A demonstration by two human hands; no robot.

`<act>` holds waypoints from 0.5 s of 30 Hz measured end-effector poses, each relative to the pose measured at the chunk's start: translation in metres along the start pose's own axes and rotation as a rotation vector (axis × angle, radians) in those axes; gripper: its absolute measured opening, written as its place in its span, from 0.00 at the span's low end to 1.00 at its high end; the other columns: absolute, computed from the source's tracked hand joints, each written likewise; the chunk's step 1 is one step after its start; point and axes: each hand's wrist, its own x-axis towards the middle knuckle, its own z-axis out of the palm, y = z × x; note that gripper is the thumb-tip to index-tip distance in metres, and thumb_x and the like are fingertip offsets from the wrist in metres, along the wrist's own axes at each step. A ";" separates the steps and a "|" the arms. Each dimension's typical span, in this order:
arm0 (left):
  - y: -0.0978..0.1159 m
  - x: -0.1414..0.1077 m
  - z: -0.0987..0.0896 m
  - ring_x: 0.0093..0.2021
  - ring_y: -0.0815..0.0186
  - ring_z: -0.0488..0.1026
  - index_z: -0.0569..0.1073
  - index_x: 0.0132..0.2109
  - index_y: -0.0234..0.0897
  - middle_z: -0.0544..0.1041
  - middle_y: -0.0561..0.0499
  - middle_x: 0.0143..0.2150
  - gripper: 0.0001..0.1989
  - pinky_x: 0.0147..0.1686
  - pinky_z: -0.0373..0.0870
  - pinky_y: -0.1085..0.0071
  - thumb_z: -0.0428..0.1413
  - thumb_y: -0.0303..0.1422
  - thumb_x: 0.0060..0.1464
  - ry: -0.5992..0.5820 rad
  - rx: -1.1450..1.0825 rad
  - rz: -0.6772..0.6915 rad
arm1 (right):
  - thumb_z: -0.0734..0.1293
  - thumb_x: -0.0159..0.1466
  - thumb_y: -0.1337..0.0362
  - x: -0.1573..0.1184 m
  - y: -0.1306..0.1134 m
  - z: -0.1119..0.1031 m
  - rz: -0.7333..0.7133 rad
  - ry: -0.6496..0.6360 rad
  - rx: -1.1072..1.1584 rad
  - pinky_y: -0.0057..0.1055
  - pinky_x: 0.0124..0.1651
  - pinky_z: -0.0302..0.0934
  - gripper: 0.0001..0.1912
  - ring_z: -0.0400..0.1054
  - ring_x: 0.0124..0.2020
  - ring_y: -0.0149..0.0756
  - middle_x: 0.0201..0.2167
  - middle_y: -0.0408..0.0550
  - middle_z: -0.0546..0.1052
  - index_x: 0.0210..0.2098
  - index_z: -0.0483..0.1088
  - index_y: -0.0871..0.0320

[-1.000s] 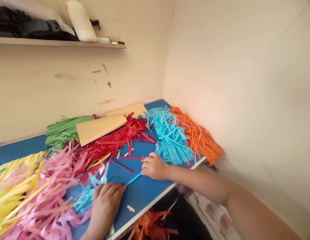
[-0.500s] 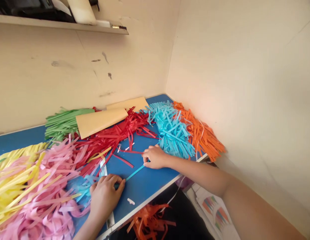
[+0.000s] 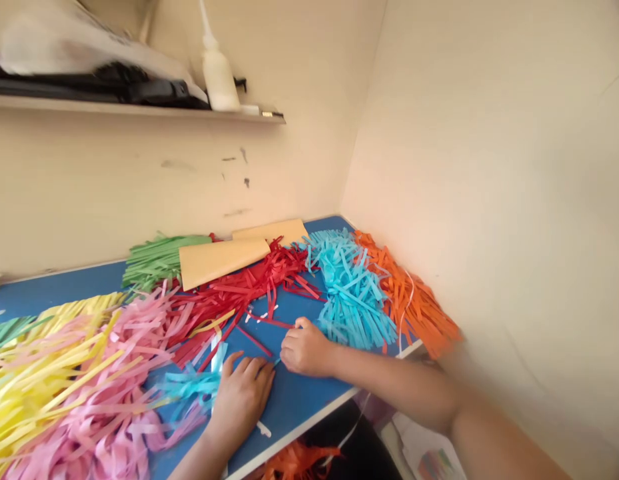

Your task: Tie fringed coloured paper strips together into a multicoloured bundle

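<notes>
The white paper (image 3: 436,460) low on the right has coloured shapes on it, and they are too blurry to tell what they are. On the shelf (image 3: 139,110) stands a pale bottle (image 3: 220,80) with a long thin tip.

The right hand (image 3: 308,351) is curled up tight, with its fingers bent in. It is pinching one end of a thin blue strip (image 3: 276,363). The left hand (image 3: 243,393) is bent but not balled up — its fingers are spread a little and point down at the table (image 3: 314,407). It grips the other end of the strip by its fingertips. Only a short bit of the strip shows, in the small gap between the two hands, over the blue table top.

Just left of the left hand lies a small bunch of light blue strips (image 3: 189,385). A white scrap (image 3: 264,429) is near its wrist. Past the right hand is a big blue fringe (image 3: 352,293), with an orange fringe (image 3: 419,313) beside it. A red fringe (image 3: 244,277) lies behind both hands, and a tan sheet (image 3: 224,261) covers part of it and part of a green fringe (image 3: 156,261). Pink strips (image 3: 104,393) and yellow strips (image 3: 29,393) are piled on the left — some of them mixed together.
</notes>
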 end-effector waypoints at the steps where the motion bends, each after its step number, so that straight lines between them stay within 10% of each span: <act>1: -0.001 0.002 -0.003 0.32 0.64 0.75 0.78 0.36 0.36 0.80 0.51 0.32 0.15 0.49 0.62 0.57 0.47 0.24 0.63 0.029 0.003 0.008 | 0.62 0.66 0.66 0.002 -0.003 -0.004 0.057 -0.010 0.034 0.40 0.42 0.48 0.13 0.63 0.31 0.34 0.27 0.45 0.76 0.27 0.72 0.59; 5: -0.003 0.002 -0.048 0.33 0.70 0.76 0.78 0.40 0.39 0.81 0.53 0.33 0.18 0.55 0.60 0.65 0.43 0.23 0.64 0.156 -0.061 0.087 | 0.66 0.63 0.63 0.000 -0.030 -0.047 0.262 0.013 0.309 0.39 0.44 0.50 0.09 0.65 0.34 0.35 0.30 0.44 0.78 0.27 0.75 0.56; 10: 0.014 0.002 -0.123 0.35 0.73 0.78 0.77 0.46 0.37 0.82 0.55 0.34 0.15 0.68 0.45 0.67 0.45 0.26 0.66 0.175 -0.181 0.274 | 0.65 0.63 0.43 -0.002 -0.059 -0.108 0.478 -0.192 1.342 0.28 0.33 0.56 0.25 0.63 0.26 0.29 0.24 0.42 0.73 0.27 0.75 0.60; 15: 0.033 -0.003 -0.129 0.34 0.71 0.78 0.77 0.39 0.38 0.82 0.54 0.31 0.08 0.60 0.63 0.68 0.52 0.29 0.64 0.365 -0.231 0.069 | 0.78 0.44 0.43 0.002 -0.082 -0.096 0.782 -0.161 1.923 0.21 0.20 0.49 0.27 0.55 0.16 0.23 0.15 0.37 0.67 0.22 0.71 0.62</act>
